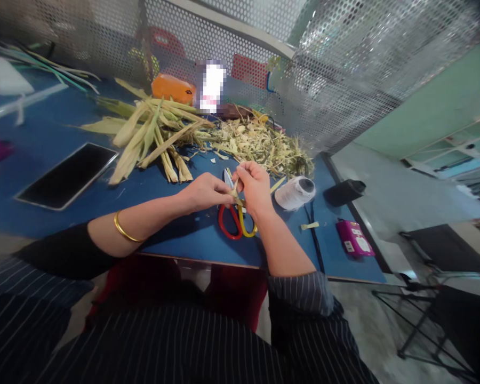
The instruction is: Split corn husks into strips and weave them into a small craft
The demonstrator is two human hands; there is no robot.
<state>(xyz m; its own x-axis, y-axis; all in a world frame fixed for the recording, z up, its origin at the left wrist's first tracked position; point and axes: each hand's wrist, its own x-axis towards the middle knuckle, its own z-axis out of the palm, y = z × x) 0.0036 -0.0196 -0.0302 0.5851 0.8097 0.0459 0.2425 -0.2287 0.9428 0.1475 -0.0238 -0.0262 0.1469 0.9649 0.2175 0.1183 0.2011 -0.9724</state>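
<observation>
Between my two hands, over the blue table [192,234], is a small pale strip of dried corn husk [235,190]. My left hand [206,192] pinches its lower end with thumb and fingers. From the other side, my right hand [255,185] grips the upper part, fingers curled. Just beneath them lies a pair of scissors [231,234] with one red and one yellow handle, partly covered by my hands. Long dried corn husks [144,130] are heaped beyond my left hand. A pile of shredded husk bits [260,141] sits beyond my right hand.
To the right stand a white thread spool [290,194], a black roll [344,192] and a purple packet [354,238]. On the left lies a black phone [68,175]. An orange pack [173,88] rests by the perforated metal screen [240,32] at the back.
</observation>
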